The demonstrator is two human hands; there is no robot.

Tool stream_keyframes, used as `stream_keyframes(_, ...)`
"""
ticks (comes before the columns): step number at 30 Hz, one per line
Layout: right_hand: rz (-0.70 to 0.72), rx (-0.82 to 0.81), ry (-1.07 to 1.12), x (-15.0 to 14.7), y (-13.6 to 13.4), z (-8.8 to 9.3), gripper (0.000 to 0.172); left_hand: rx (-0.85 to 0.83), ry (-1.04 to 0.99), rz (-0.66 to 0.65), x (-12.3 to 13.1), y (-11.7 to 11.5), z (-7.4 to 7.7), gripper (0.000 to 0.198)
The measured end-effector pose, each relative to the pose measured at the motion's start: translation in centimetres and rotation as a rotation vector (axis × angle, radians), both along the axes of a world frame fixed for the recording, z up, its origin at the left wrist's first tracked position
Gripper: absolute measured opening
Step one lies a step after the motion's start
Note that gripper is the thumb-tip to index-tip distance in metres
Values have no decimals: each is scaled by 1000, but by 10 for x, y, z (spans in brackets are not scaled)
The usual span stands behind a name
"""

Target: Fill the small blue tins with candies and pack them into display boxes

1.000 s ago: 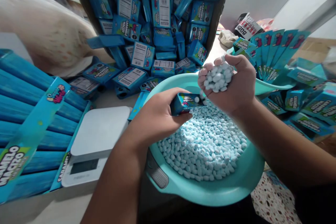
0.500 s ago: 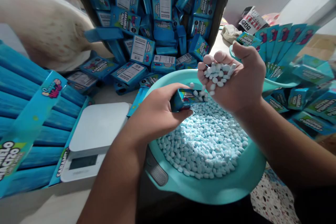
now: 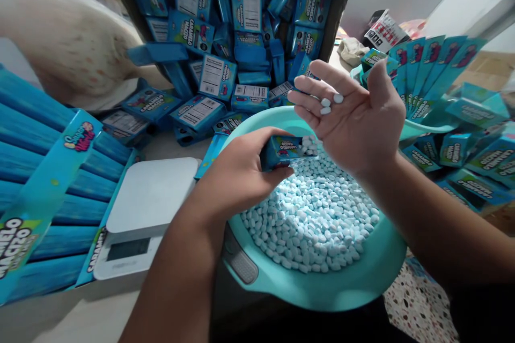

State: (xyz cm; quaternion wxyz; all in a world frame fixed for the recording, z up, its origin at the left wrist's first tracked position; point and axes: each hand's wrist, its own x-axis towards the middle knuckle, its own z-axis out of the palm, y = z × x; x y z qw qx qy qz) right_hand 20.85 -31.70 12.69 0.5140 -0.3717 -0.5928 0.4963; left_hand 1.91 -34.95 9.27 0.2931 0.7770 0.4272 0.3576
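My left hand point(image 3: 245, 171) is wrapped around a small blue candy box point(image 3: 281, 151), tilted on its side over the basin. White candies fill the open end of the box. My right hand point(image 3: 358, 128) is raised palm up beyond the box, fingers stretched out and apart, with 3 loose candies point(image 3: 326, 106) lying on the fingers. Below both hands, a turquoise basin point(image 3: 333, 297) holds a heap of pale blue-white candies point(image 3: 309, 230).
On the left are a white kitchen scale point(image 3: 151, 195) and a display tray of blue boxes point(image 3: 56, 182). Behind the basin, a carton point(image 3: 341, 10) spills many small boxes point(image 3: 217, 75). A second turquoise bowl point(image 3: 426, 127) with blue packets stands at right, near more boxes point(image 3: 478, 185).
Most of the candies have left my right hand, and its fingers have straightened and lifted. More candies now sit in the box's open end. My left hand has stayed put.
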Motion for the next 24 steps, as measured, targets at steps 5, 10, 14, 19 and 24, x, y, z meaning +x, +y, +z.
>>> stream_keyframes(5,-23,55,-180,-2,-2,4,68,-5,-27,57,1,1,-2,39)
stream_keyframes(10,-114,212,-406,-1,-1,-3,36,-5,-134,137,1,2,-6,45)
stream_keyframes(14,-144,351,-637,1,0,-5,14,5,-148,185,1,2,-8,46)
stream_keyframes(19,-78,444,-723,3,2,-7,12,-5,-79,181,1,1,-5,43)
stream_keyframes(24,-104,362,-872,7,3,-9,15,4,-26,194,2,1,-3,42)
